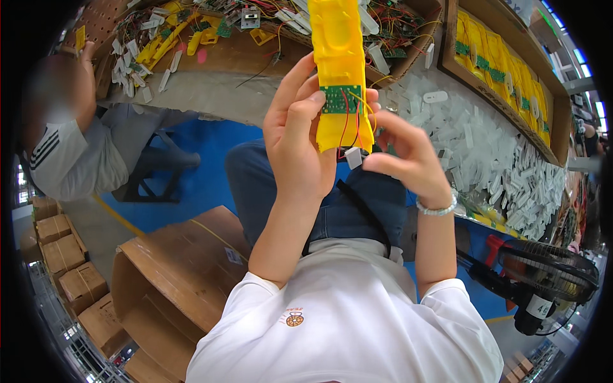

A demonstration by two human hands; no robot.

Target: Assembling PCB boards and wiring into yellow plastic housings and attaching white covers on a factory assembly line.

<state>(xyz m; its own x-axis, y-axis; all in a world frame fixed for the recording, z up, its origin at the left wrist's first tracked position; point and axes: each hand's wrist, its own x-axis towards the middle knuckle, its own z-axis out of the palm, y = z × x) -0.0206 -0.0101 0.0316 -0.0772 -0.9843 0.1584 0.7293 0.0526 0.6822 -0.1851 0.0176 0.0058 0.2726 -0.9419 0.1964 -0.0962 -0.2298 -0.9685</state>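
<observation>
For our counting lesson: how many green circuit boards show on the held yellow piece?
1: the green circuit board lies near the lower end of the yellow piece, by the left hand. Its far side could hide more.

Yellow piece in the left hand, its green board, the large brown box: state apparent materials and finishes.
Yellow piece: probably plastic, semi-gloss; moulded contours. Green board: likely circuit laminate, satin-looking coating, pale dots. Brown box: apparently cardboard, matte, folded panels.

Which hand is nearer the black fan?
Right. The right hand appears up and left of the black fan; the left hand, holding the yellow strip, is farther left.
</observation>
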